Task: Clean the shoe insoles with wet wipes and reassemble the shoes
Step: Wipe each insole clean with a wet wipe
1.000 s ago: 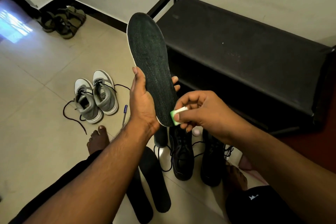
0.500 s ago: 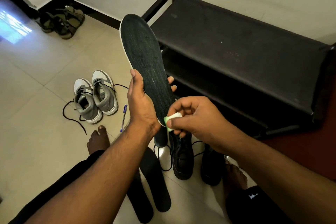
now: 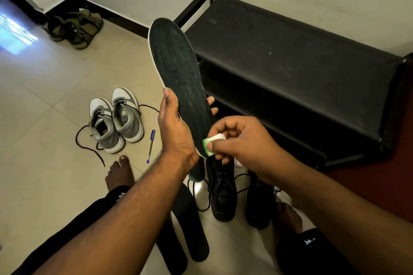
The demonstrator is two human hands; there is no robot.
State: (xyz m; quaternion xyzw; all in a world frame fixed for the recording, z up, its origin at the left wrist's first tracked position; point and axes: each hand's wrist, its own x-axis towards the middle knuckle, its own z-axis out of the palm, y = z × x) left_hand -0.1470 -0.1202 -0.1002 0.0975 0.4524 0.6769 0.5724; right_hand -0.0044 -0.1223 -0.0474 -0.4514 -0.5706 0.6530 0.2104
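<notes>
My left hand [image 3: 176, 131] grips a long dark green insole [image 3: 178, 69] near its heel, holding it upright with the toe end pointing up. My right hand [image 3: 243, 140] pinches a small folded white and green wet wipe [image 3: 212, 140] against the insole's heel edge. Below my hands a pair of black lace-up shoes [image 3: 223, 194] stands on the floor. Two dark insoles [image 3: 192, 225] lie flat beside them, between my legs. A third dark piece pokes out just under my left wrist.
A pair of grey and white sneakers [image 3: 116, 123] with loose black laces stands to the left, a blue pen [image 3: 150, 147] beside them. Olive sandals [image 3: 76, 27] lie in the far corner. A black shoe rack [image 3: 290, 56] fills the right side against the wall.
My right hand with the wipe has shifted slightly along the insole's heel edge. The insole stays upright in my left hand.
</notes>
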